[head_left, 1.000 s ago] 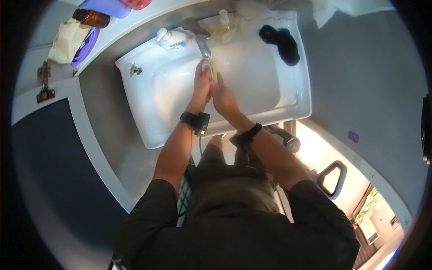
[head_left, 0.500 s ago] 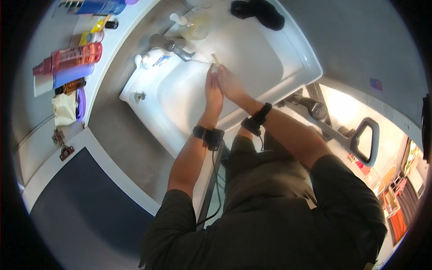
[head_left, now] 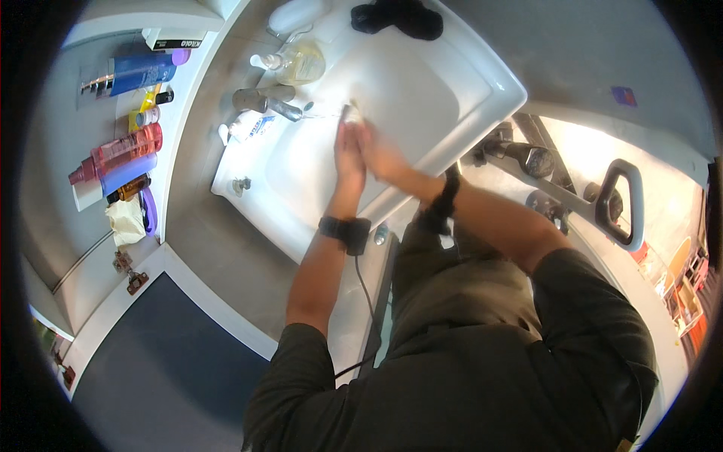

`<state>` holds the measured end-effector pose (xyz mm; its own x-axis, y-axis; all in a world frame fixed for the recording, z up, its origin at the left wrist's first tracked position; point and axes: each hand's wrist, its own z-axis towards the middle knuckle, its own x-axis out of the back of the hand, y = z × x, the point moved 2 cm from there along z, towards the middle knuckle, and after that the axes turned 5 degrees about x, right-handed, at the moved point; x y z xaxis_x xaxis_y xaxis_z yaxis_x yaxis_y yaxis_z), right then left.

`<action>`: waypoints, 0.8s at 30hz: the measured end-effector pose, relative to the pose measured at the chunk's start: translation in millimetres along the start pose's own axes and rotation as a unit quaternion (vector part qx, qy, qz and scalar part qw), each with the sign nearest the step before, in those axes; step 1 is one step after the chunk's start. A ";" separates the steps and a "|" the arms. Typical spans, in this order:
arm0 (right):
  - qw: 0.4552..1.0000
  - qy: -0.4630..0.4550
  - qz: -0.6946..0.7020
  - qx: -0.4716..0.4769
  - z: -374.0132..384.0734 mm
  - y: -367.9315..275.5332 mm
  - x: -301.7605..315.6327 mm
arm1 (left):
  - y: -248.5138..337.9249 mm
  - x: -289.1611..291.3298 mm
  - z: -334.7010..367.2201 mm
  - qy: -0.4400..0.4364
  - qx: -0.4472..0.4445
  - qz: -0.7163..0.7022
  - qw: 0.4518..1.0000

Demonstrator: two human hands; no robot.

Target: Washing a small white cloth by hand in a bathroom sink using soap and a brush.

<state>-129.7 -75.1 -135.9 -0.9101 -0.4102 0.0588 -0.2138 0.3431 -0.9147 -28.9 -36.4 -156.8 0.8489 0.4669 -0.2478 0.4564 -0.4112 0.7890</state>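
**Meeting over the white sink (head_left: 418, 90): left hand (head_left: 349, 157) and right hand (head_left: 384, 158)**

They are pressed together. At their ten o'clock is a gray tap (head_left: 260, 99); at their twelve o'clock end, a small pale thing (head_left: 353, 114). Whether fingers pinch it, I cannot tell.

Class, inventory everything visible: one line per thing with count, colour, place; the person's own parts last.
Ceramic sink: one, white, top centre
Metal faucet: one, grey, sink's left side
Clear pump bottle: one, yellowish contents, above faucet
Plastic pump bottle: one, white, below faucet
Soft bundle: one, black, sink's top edge
Assorted bottles: several, red, blue, brown, left shelf
Flat framed panel: one, dark blue-grey, lower left
Loop handle: one, grey, right side
Small blurred item: one, pale, kind unclear, by faucet spout
Strap-like wristbands: two, black, one per wrist
Left hand and right hand: two, bare, over sink
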 end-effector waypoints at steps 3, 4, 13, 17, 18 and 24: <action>0.999 -0.018 -0.002 -0.051 -5.9 0.7 2.9 | 8.0 -15.3 -5.9 -0.021 -0.015 0.071 0.997; 0.998 0.026 -0.058 0.007 -17.4 -5.6 -4.3 | 14.2 -13.3 -5.5 -0.008 0.028 0.021 0.999; 0.980 0.073 -0.158 0.095 -35.6 -16.9 -6.1 | 27.2 -13.3 -3.0 -0.020 0.117 -0.075 0.990; 0.976 0.055 -0.186 0.100 -27.9 -8.9 -1.5 | 23.1 -13.6 -6.1 0.026 0.106 -0.044 0.993; 0.977 0.054 -0.183 0.099 -23.1 -16.7 6.3 | 15.4 -7.6 -5.2 0.000 0.108 -0.081 0.991; 0.967 0.010 -0.216 0.135 -61.4 -28.4 1.0 | 45.0 -23.9 -5.1 0.063 0.087 -0.021 0.994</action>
<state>-146.4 -33.4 -85.3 -0.7632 -0.4490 0.4646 -0.4785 -0.0905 -0.8734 -30.0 -62.0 -112.6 0.7928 0.5765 -0.1976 0.5397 -0.5136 0.6670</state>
